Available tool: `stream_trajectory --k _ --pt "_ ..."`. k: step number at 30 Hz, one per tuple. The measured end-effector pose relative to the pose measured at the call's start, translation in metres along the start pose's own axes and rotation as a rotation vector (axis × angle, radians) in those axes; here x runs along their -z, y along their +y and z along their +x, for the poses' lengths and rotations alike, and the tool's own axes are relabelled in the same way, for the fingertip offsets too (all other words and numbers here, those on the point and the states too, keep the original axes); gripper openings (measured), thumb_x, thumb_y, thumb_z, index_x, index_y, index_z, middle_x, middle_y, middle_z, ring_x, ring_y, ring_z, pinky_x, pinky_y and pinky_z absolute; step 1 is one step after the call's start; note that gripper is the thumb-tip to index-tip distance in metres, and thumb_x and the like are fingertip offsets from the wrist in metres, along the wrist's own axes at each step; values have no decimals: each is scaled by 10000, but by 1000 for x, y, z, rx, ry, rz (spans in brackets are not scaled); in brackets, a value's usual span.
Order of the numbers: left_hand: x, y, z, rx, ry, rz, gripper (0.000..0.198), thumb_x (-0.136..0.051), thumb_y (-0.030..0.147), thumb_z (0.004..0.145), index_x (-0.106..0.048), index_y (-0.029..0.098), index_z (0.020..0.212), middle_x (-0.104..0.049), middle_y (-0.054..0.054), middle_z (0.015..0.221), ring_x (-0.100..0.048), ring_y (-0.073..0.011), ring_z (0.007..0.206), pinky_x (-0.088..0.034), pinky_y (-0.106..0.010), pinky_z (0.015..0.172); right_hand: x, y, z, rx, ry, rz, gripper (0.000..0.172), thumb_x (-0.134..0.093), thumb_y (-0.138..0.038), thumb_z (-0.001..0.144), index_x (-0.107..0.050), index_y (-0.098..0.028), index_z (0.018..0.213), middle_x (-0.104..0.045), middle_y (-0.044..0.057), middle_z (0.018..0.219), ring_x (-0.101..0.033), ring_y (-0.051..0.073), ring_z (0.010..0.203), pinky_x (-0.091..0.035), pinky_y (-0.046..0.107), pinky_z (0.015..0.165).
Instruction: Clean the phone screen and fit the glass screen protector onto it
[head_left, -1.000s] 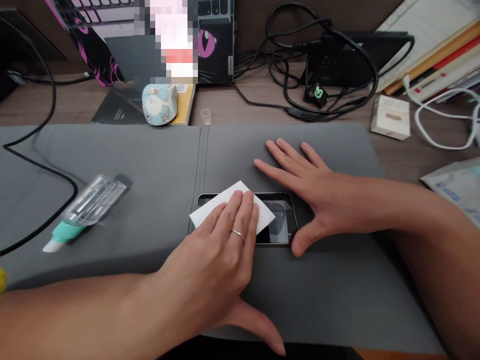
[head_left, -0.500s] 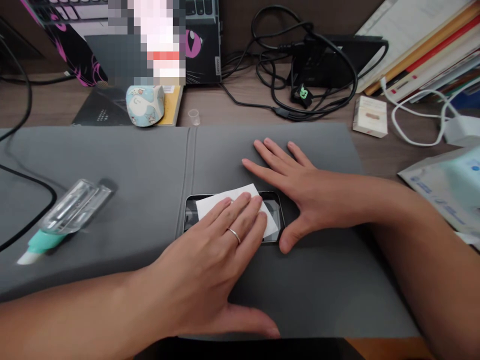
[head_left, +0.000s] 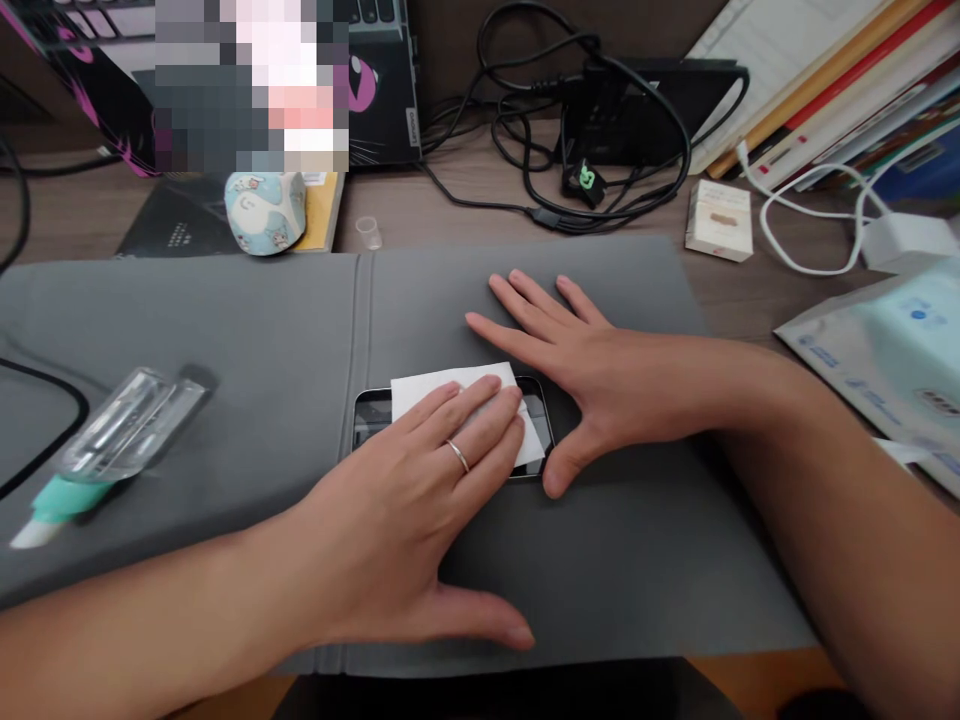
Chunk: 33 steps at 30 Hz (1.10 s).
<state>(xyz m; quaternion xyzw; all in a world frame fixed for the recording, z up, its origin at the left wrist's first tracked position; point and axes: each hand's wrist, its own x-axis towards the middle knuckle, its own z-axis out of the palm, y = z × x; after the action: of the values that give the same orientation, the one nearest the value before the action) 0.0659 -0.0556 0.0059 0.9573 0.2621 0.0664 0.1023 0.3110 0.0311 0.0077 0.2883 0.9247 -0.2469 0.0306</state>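
Fingers (head_left: 471, 402) of the left hand (head_left: 375, 515) lay nearly together, flat on a white sheet (head_left: 424, 384), pinching nothing; the thumb stuck out, and 1 finger wore a smooth metal ring (head_left: 458, 457). The phone (head_left: 369, 412) lay beneath, face up on the gray mat (head_left: 600, 560). Farther right, the right hand (head_left: 583, 362) had its fingers spread, thumb at the phone's right end, touching or just beside. With no stop visible at the left end, a leftward push could slide it; grit under the sheet could scratch its glossy face. The sheet looked soft and matt, the mat smooth and leathery, the phone round-cornered. Far left lay a clear plastic bottle (head_left: 116, 425); far right, on the wood-grained tabletop (head_left: 439, 228), a squared white box (head_left: 718, 222).
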Motion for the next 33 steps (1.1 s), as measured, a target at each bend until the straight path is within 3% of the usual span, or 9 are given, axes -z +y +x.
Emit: stream_trajectory --k 11,25,33 --pt "2 -5 4 -26 -22 -61 956 -491 786 872 -459 23 1447 -363 -224 1610 -249 -369 1539 -264 -517 1259 -1 2 0 16 3 3 1363 -715 -823 651 18 -238 1640 166 176 1697 165 478 1521 71 717 1159" --pt "12 -5 8 -17 -71 -112 528 -547 571 927 -622 152 1239 -399 -115 1617 -234 -396 1539 -241 -600 1228 -1 0 1 3 -2 10 1340 -734 -784 667 -10 -215 1641 145 185 1700 166 475 1522 68 717 1157" --pt "12 -2 4 -87 -109 -125 535 -536 513 950 -563 143 1335 -351 -127 1640 -246 -359 1543 -269 -553 1232 -2 1 0 28 15 5 1328 -721 -787 682 -1 -214 1641 137 194 1699 160 476 1522 67 714 1157"
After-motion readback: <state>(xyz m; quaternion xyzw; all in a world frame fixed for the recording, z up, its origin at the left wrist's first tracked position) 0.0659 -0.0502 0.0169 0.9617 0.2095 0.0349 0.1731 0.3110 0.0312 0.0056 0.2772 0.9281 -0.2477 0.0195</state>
